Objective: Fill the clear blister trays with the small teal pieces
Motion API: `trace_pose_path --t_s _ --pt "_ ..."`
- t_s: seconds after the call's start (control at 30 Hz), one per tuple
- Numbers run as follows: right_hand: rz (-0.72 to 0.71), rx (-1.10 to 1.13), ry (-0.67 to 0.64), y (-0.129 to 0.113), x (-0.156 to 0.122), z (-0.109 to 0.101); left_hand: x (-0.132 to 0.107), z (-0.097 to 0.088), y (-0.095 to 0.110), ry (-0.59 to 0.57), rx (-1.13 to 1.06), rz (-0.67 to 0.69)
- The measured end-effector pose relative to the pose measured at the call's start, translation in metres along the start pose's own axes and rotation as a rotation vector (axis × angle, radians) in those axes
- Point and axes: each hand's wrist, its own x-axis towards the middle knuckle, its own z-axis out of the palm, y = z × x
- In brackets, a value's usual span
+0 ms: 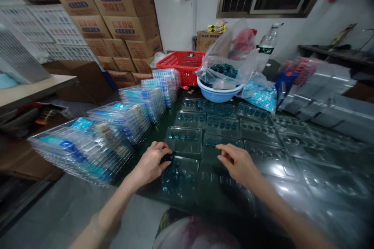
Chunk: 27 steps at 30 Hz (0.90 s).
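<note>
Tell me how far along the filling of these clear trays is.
Done: stacked filled clear blister packs at left; far clear plastic trays hold small teal pieces. In hand: the left hand rests on a teal heap in the nearest tray, the right hand hovers over a partly filled tray. Left: right-side trays look empty; a clear bag of teal pieces sits in the pale blue bowl.
</note>
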Motion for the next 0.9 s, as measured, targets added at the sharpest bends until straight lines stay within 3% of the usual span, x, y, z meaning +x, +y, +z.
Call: trace_pose_path --t_s 0.23,0.4,0.57,0.73,0.9 --pt "0.095 0.557 -0.061 -0.051 0.012 0.047 0.001 -0.004 0.008 0.066 -0.133 -0.039" --pt "0.132 0.623 -0.040 -0.068 0.031 0.085 0.004 0.002 0.020 0.122 -0.656 -0.178" --pt "0.113 0.738 0.048 -0.079 0.044 0.094 0.009 0.006 0.024 0.180 -1.014 -0.295" --pt "0.285 0.923 0.037 -0.075 0.052 0.101 0.012 0.009 0.027 0.176 -1.030 -0.297" --pt "0.387 1.015 0.053 -0.071 0.056 0.103 0.008 0.008 0.034 0.095 -0.782 -0.195"
